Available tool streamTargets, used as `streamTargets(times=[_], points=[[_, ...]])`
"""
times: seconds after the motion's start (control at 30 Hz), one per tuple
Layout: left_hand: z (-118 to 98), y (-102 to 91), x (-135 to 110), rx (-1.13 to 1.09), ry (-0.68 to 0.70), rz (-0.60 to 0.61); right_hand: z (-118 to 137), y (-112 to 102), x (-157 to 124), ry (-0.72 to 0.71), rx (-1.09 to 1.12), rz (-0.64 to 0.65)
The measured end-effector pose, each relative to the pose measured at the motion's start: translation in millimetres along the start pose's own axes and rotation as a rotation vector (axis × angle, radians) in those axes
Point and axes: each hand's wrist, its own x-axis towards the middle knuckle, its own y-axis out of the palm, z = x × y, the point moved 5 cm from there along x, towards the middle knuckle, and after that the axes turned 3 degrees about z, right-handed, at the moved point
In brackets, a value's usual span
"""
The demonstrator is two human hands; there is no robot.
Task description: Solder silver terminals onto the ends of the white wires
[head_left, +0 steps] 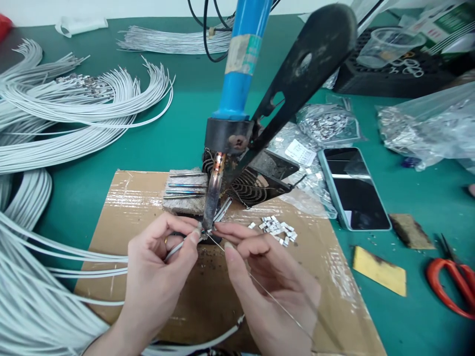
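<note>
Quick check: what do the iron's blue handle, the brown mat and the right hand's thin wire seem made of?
Blue handle: probably plastic, smooth and lightly glossy, going by its even colour and soft highlights.
Brown mat: apparently cardboard, matte tan; shiny, creased strips look like clear tape.
Thin wire in the right hand: likely metal, given its silvery sheen; which metal, I can't tell.

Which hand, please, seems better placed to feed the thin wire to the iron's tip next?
Probably the right hand: it holds the wire near the iron's tip, while the left hand holds a cable.
</note>
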Motion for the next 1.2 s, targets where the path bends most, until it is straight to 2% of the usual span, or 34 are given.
streamTargets(times=[0.53,1.2], points=[[-0.8,0.8,-0.3,0.014,-0.007,-0.02,-1.8,0.0,-0.4,0.013,-0.011,0.005],[-2.3,-0.1,-0.8,0.034,0.022,-0.006,0.9,0.4,0.3,-0.037,-0.011,-0.009]])
